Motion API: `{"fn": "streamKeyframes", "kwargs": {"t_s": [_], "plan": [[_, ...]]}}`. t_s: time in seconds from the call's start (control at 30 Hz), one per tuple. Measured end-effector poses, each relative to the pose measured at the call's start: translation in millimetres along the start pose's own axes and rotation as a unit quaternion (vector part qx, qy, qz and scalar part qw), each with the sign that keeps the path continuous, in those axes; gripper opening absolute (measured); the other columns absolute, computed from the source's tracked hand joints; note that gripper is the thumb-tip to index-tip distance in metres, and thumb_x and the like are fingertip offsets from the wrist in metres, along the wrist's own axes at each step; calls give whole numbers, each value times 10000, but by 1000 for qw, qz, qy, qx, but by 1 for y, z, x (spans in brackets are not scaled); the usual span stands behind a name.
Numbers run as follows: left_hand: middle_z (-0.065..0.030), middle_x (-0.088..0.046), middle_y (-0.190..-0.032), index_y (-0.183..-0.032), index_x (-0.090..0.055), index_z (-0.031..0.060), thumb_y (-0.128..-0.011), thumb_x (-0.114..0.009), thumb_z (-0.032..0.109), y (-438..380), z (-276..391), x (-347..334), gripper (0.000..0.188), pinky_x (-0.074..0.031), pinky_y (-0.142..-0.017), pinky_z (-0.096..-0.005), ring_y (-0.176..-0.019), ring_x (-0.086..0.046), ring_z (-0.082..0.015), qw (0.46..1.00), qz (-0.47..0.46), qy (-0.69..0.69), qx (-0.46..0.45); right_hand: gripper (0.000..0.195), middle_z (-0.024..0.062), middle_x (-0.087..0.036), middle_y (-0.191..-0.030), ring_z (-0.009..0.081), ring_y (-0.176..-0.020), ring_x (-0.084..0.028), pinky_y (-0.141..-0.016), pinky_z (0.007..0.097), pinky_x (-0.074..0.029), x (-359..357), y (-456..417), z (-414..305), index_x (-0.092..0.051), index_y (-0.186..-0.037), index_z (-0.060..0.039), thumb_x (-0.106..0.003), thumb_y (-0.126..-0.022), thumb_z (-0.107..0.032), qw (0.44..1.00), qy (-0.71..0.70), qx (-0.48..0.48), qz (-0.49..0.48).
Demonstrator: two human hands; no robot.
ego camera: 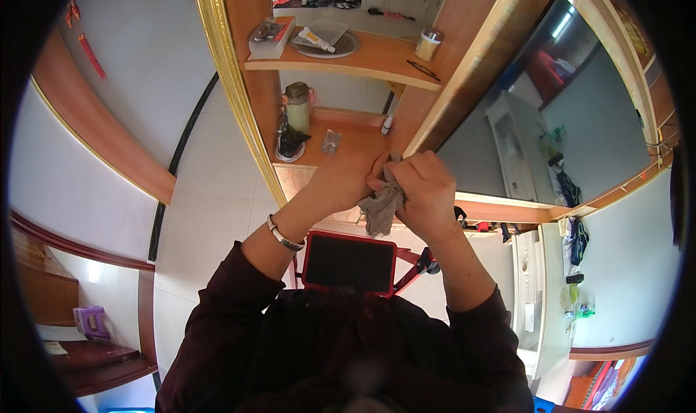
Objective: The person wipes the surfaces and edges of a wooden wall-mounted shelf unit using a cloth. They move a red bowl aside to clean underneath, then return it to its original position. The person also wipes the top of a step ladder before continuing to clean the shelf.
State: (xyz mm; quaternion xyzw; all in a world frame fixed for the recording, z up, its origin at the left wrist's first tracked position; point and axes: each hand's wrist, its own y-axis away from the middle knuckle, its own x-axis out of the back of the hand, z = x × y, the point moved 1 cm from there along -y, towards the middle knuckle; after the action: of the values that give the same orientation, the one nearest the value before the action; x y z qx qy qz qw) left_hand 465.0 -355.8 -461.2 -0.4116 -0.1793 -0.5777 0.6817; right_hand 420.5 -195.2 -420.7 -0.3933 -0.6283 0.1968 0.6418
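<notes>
A crumpled grey-brown cloth [382, 209] hangs between my two hands, in front of a wooden shelf unit. My left hand [350, 182], with a silver bracelet [283, 236] on its wrist, grips the cloth's upper left side. On the other side my right hand [424, 187] is closed around the bunched cloth. The hands nearly touch each other, and the cloth's loose end drops below them. Behind them is the lower shelf [353, 135], with a small clear packet [331, 141] and a small white bottle [387, 125] on it.
Above, a curved shelf [380, 65] bears a box [272, 36], a round tray [348, 46] with a tube [317, 40], and a lidded jar [429, 44]. A green-lidded bottle [297, 108] stands lower left. To the right is a large television [522, 135]. Below my hands is a red-framed black platform [349, 263].
</notes>
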Motion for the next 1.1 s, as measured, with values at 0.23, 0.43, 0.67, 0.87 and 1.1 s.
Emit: {"fn": "streamKeyframes", "kwargs": {"t_s": [0.23,0.43,0.67,0.87,1.1], "plan": [[-216,-637,-816,-999,-627,28,-967,-528,201,-1,8,4,202,-465,-643,-454,-768,-597,-432,999,32,17,21,224,74,-624,-779,279,-687,-590,-586,370,-460,-2,10,10,-671,-827,-69,-823,-694,-164,1000,-3,10,9],[-173,-538,-658,-925,-593,-11,-998,-544,234,0,12,7,260,-418,-562,-369,-579,-477,-268,997,17,34,66,242,79,-650,-817,284,-708,-604,-617,366,-485,10,20,13,-694,-876,-59,-825,-682,-120,999,-31,-20,12],[-33,-431,-655,-942,-582,-34,-1032,-531,287,3,12,4,337,-369,-561,-289,-646,-375,-116,996,28,56,68,300,88,-639,-821,287,-726,-621,-629,377,-497,17,49,28,-702,-908,-53,-834,-642,-96,992,-52,-92,74],[-112,-505,-609,-981,-663,-13,-1000,-568,331,3,8,1,357,-394,-526,-345,-540,-430,-232,997,58,39,31,249,131,-657,-889,275,-762,-655,-661,325,-529,25,67,35,-695,-977,-14,-798,-755,-59,991,-59,-100,65],[-74,-434,-597,-1050,-655,-14,-1031,-524,315,5,3,-5,354,-372,-525,-302,-548,-401,-171,994,94,39,-30,250,108,-651,-861,255,-725,-647,-631,312,-518,18,72,38,-699,-960,-28,-813,-740,-61,994,-41,-71,79]]}}
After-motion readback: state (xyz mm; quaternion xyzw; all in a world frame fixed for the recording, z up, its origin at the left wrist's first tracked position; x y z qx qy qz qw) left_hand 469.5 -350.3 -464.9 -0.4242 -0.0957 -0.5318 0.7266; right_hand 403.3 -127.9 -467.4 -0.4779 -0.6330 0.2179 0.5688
